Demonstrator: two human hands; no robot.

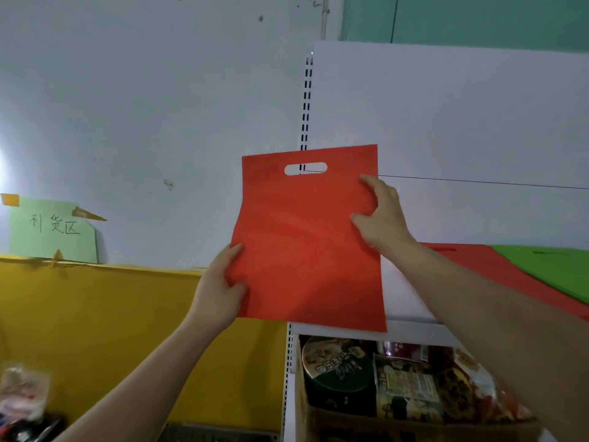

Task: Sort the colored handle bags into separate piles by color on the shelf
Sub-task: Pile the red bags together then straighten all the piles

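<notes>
Where the arms come in, bottom edge: 2 bare forearms reach up and forward, 1 from each lower corner.
Cardboard box [350,422]: nearest, below the shelf, open top, packed full.
Box contents: noodle bowl [334,365] with its lid facing the camera, snack packs [408,390] just beside it.
Plastic clutter [22,393]: bottom left corner, blurred, cannot tell what it is.
Left hand [220,288]: pinching the red bag at its lower left edge, thumb on the front face, fingers behind.
Right hand [382,218]: gripping the same bag at its right edge, higher up, thumb and 1 finger on the front face.
Red bag [306,244]: in the air between the 2 hands, upright, spread flat, slightly tilted, in front of the shelf's left end.
Handle slot [305,169]: oval cut-out near the bag's top edge, wall showing through.
Shelf [404,291]: white, behind the bag, runs off right.
Red pile [497,269]: flat on the shelf, beyond the right wrist, count cannot tell.
Green pile [548,269]: flat on the shelf, far right, its edge against the red pile.
Slotted upright [306,100]: behind the bag, rising above it.
Back panel [446,106]: white, right of the upright.
Yellow band [95,314]: lower wall, left.
Green paper sign [54,229]: taped above the yellow band, handwritten characters.
</notes>
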